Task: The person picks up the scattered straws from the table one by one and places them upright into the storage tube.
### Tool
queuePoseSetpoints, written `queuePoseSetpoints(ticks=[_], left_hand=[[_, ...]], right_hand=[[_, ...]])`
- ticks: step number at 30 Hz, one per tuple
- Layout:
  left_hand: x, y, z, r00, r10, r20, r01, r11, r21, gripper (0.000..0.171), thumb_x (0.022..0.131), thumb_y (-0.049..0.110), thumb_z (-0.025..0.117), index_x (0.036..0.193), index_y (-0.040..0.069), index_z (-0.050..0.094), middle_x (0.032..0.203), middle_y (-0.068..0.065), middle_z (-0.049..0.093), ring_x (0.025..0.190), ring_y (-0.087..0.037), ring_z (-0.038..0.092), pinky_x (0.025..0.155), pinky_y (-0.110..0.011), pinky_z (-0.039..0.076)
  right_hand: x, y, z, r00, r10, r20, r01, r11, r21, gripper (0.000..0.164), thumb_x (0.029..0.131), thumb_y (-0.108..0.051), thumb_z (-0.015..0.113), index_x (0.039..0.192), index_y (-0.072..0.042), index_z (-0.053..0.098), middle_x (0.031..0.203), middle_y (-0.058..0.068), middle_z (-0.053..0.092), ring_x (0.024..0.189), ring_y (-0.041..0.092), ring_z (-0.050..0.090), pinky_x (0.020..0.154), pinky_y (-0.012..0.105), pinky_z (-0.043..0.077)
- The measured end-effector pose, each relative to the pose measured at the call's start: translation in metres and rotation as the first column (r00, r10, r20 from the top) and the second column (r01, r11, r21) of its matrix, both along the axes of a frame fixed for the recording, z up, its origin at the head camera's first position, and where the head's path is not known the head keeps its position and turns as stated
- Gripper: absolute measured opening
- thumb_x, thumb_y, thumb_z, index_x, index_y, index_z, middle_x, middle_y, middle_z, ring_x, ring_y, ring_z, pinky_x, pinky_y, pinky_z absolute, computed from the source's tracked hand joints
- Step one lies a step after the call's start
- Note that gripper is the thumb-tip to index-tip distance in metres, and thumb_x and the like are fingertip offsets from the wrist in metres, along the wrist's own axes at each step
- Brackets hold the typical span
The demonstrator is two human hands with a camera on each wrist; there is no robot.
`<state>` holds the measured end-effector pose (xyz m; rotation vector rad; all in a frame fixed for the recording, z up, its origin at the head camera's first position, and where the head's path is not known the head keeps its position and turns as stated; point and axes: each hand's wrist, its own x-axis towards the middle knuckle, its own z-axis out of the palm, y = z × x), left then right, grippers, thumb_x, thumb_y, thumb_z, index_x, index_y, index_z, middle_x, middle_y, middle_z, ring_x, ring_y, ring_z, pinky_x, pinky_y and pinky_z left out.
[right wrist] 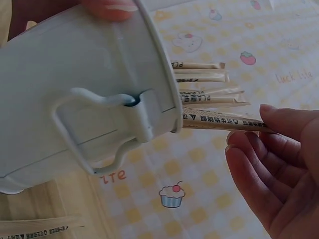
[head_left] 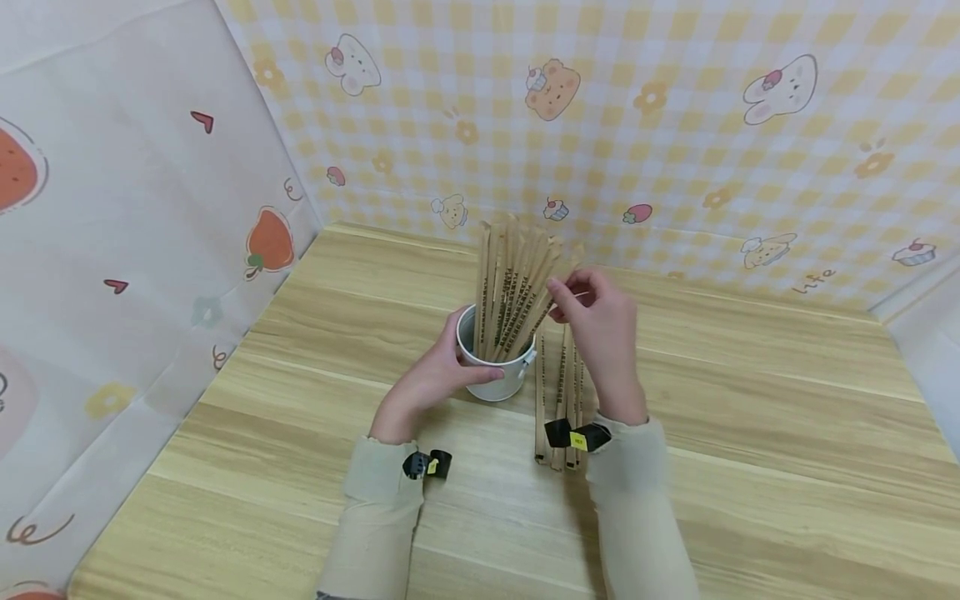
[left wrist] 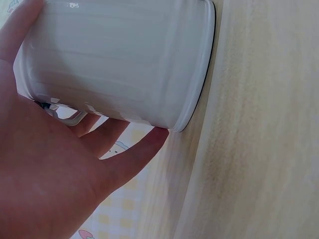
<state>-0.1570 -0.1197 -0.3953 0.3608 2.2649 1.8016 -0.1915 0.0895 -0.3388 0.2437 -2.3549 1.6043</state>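
A white metal bucket (head_left: 497, 385) stands on the wooden table, full of paper-wrapped straws (head_left: 504, 287) with dark print. My left hand (head_left: 431, 375) grips the bucket's side, its thumb across the front below the rim; in the left wrist view the fingers curl round the bucket wall (left wrist: 114, 59). My right hand (head_left: 603, 325) pinches one wrapped straw (right wrist: 224, 122) between thumb and fingers near its upper end, while its lower end is inside the bucket. A small looped handle (right wrist: 75, 129) shows on the bucket's side. Several more wrapped straws (head_left: 559, 400) lie on the table beside the bucket, near my right wrist.
The wooden table (head_left: 750, 467) meets a yellow checked cloth backdrop (head_left: 675, 167) behind the bucket. On the left rises a white printed cloth (head_left: 150, 208). Both wrists carry black straps.
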Motion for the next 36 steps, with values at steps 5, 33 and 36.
queuePoseSetpoints(ticks=[5, 33, 36], left_hand=[[0.007, 0.003, 0.019, 1.0, -0.008, 0.015, 0.008, 1.0, -0.013, 0.096, 0.069, 0.017, 0.077, 0.14, 0.019, 0.011, 0.133, -0.007, 0.033, 0.118, -0.023, 0.039, 0.097, -0.038, 0.032], [0.009, 0.003, 0.022, 1.0, 0.0, 0.002, 0.001, 0.999, -0.042, 0.094, 0.069, 0.015, 0.077, 0.139, 0.016, 0.013, 0.132, -0.008, 0.034, 0.116, -0.025, 0.04, 0.097, -0.039, 0.033], [0.009, 0.003, 0.022, 1.0, -0.002, -0.001, 0.002, 0.999, -0.041, 0.094, 0.069, 0.015, 0.077, 0.139, 0.016, 0.013, 0.132, -0.009, 0.034, 0.116, -0.025, 0.04, 0.096, -0.039, 0.034]], right_hand=[[-0.001, -0.002, -0.002, 0.999, 0.015, 0.035, -0.018, 0.996, 0.083, 0.033, 0.08, -0.041, 0.063, 0.087, -0.009, 0.061, 0.072, 0.003, 0.064, 0.058, 0.018, 0.062, 0.05, 0.027, 0.049], [-0.011, 0.051, -0.01, 0.977, 0.06, 0.204, -0.095, 0.981, 0.167, 0.033, 0.087, -0.039, 0.054, 0.105, -0.011, 0.059, 0.09, 0.004, 0.062, 0.073, 0.016, 0.062, 0.062, 0.027, 0.052], [-0.015, 0.058, -0.017, 0.968, 0.05, 0.247, -0.094, 0.981, 0.168, 0.036, 0.087, -0.039, 0.053, 0.108, -0.01, 0.057, 0.092, 0.006, 0.062, 0.075, 0.017, 0.062, 0.064, 0.029, 0.052]])
